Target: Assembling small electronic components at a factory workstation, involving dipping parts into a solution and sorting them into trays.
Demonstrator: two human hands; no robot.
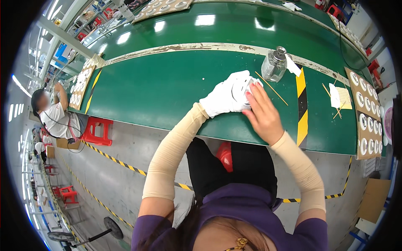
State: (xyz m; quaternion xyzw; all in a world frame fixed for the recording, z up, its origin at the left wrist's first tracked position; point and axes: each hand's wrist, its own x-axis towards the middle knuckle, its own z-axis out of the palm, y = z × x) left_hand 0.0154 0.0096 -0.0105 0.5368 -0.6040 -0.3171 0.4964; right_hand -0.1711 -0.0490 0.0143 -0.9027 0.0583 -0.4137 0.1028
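Observation:
My left hand (222, 98), in a white glove, is closed around a round white part (242, 93) with a ring-like face, lifted above the green bench top. Bare, my right hand (264, 112) lies against the part's right side, its fingers stretched out flat and the thumb apart. The fingers partly cover the part, so its full shape is hidden. Beyond my hands to the right stands a clear glass pump bottle (274, 67) with a metal top. A thin wooden stick (272, 88) lies on the bench between the bottle and my right hand.
A cardboard tray of white ring-shaped parts (365, 113) lies at the bench's right end, near sticks and a yellowish pad (344, 98). Black-and-yellow tape (302, 106) crosses the bench. Another person (58, 108) sits at the far left beside a red stool (98, 130).

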